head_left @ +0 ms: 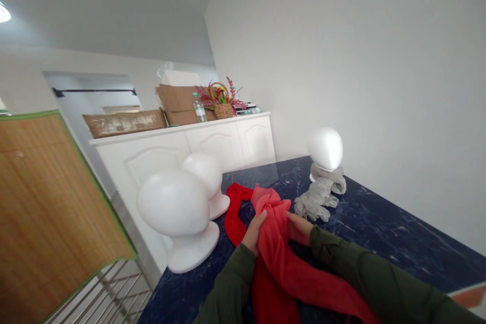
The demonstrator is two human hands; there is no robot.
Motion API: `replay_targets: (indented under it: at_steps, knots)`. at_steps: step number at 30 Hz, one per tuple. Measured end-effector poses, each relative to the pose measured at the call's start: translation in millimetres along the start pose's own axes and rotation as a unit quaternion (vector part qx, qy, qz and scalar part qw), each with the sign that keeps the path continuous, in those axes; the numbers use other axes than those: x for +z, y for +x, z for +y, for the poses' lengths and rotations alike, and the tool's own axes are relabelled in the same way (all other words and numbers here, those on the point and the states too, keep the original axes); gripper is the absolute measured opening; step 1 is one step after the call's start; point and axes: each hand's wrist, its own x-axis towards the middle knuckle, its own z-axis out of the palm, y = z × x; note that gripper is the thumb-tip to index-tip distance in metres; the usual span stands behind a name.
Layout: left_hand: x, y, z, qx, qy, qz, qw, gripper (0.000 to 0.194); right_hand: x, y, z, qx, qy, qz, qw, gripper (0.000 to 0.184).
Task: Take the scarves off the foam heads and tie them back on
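A coral-red scarf point(275, 243) is bunched between my two hands over the dark blue marbled table point(383, 228). My left hand point(255, 233) closes on its left side, thumb on top. From the right, my right hand point(299, 228) grips the same cloth, its fingers partly hidden behind the folds. One tail of the scarf trails toward the lower right, over or beside my right forearm. A brighter red scarf point(233, 212) lies on the table to the left and passes beneath the coral one; whether the two are separate pieces is hard to tell.
Two white mannequin heads point(174, 212) point(205, 172) stand at the table's left edge. At the far right, another white head point(325, 149) has a grey scarf point(322, 192) around its base. Behind is a white cabinet point(212, 142) bearing boxes, a bottle and a flower basket point(224, 110).
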Motion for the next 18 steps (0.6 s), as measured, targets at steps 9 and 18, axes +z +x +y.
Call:
replay_targets:
  at_steps: [9,18]
  knots:
    - [-14.2,9.2,-5.9,0.102,0.365,0.087,0.921,0.041,-19.7,-5.3,-23.2,-0.077,0.119,0.134,0.981,0.024]
    - [-17.8,15.0,-1.9,0.093,0.219,0.178,0.955,0.034,-15.4,-7.6,-14.7,-0.058,0.007,0.057,0.997,0.022]
